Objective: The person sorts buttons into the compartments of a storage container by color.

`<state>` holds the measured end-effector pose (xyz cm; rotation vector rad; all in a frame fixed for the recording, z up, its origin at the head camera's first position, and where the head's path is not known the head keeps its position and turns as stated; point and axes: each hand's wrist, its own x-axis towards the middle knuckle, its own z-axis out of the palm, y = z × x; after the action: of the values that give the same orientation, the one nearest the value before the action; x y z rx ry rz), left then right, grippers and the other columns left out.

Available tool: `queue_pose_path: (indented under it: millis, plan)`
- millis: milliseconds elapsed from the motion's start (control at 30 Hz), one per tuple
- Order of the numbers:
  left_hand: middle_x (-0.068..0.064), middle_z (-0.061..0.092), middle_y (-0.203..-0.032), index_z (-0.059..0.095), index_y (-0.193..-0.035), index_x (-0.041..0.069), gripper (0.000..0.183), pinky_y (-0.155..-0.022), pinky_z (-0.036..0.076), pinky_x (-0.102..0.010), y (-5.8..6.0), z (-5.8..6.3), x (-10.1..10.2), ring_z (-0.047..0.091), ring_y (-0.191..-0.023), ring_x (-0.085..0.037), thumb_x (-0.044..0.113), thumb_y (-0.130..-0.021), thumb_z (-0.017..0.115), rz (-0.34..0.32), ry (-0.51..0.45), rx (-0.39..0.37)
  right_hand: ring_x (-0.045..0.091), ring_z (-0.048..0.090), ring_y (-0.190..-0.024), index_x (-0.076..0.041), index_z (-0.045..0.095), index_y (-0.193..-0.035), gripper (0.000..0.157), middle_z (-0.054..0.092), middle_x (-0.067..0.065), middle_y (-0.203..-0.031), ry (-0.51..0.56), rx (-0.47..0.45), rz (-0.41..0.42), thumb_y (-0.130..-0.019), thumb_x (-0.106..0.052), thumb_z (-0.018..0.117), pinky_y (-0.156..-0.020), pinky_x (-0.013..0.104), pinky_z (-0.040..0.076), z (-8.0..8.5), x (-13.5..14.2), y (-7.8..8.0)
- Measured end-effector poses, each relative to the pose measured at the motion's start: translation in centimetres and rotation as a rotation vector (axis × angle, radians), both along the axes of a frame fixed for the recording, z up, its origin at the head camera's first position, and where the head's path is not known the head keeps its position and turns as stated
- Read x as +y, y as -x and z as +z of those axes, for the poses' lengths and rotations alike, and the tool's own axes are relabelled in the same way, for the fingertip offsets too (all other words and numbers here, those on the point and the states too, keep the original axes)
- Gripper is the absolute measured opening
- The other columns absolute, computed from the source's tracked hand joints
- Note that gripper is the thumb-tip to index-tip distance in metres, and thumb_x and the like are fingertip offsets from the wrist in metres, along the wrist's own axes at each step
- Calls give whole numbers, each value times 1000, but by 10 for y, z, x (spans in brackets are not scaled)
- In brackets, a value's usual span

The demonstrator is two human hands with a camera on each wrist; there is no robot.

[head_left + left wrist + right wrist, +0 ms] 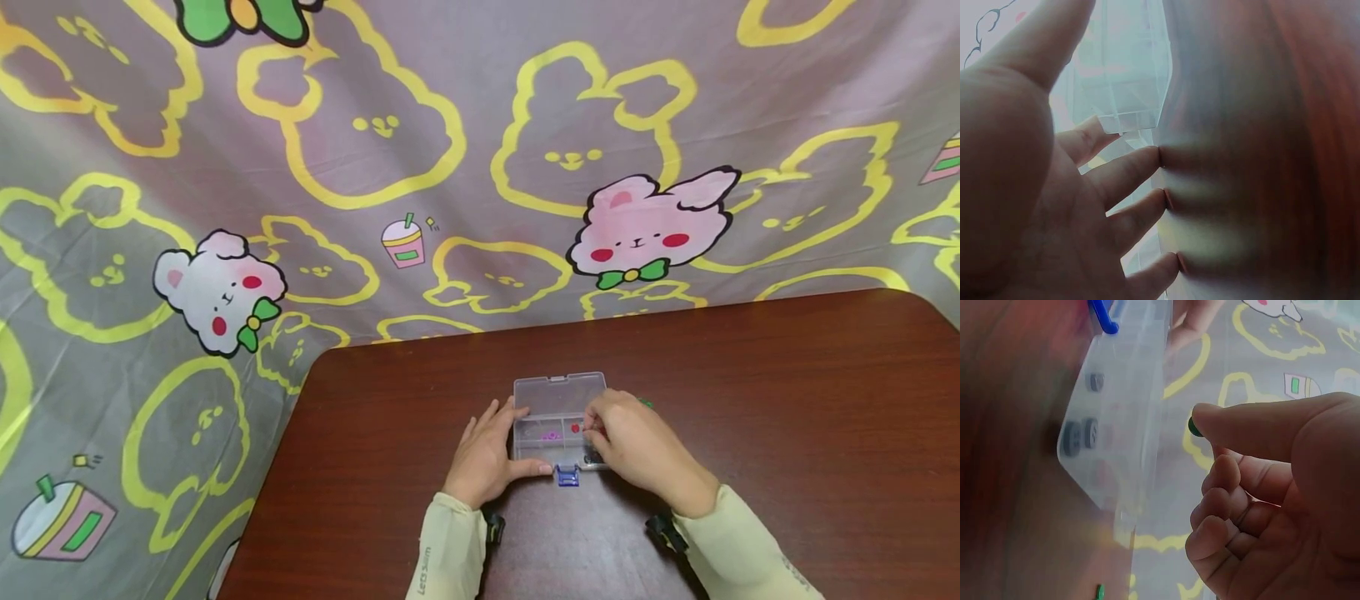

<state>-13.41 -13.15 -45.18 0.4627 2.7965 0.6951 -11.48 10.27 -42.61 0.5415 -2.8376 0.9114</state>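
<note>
A clear plastic compartment box (pixel 538 454) lies on the table with its lid (pixel 558 398) raised at the back. My left hand (pixel 483 458) rests at its left side, fingers spread, the thumb along the front edge. Over the right end, my right hand (pixel 637 437) pinches a small green button (pixel 1195 427) between thumb and forefinger. Purple pieces (pixel 551 436) lie in one compartment and a red piece (pixel 575 428) in another. Through the wall in the right wrist view show several dark buttons (pixel 1090 433). A blue latch (pixel 567 476) hangs at the front.
Behind the right hand, green pieces (pixel 646 403) lie on the brown table (pixel 810 433), one green button (pixel 1100 592) showing in the right wrist view. A patterned cloth (pixel 480 167) hangs along the table's back edge.
</note>
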Motion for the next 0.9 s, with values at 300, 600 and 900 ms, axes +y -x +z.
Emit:
queue_pose_path:
  millis: [300, 600, 900]
  plan:
    - [-9, 34, -161, 50, -148, 19, 88, -121, 18, -56, 0, -2, -1, 25, -151, -28, 58, -75, 80, -2, -5, 2, 13, 49, -77, -16, 60, -77, 23, 51, -7, -76, -16, 21, 19, -83, -3, 78, -66, 31, 46, -2, -11, -3]
    - [-10, 34, -161, 50, -148, 19, 88, -121, 18, -55, 0, -1, 0, 25, -151, -28, 58, -75, 81, -1, -3, 5, 11, 47, -74, -18, 59, -76, 25, 50, -7, -76, -27, 18, 41, -82, -5, 80, -63, 29, 45, -5, -20, -5]
    - [-10, 34, -161, 50, -148, 18, 88, -121, 18, -55, 0, 0, 0, 26, -151, -29, 58, -76, 81, -6, 0, 10, 10, 49, -73, -16, 60, -75, 25, 50, -8, -76, -32, 52, 62, -79, -6, 82, -64, 30, 48, -9, -26, -6]
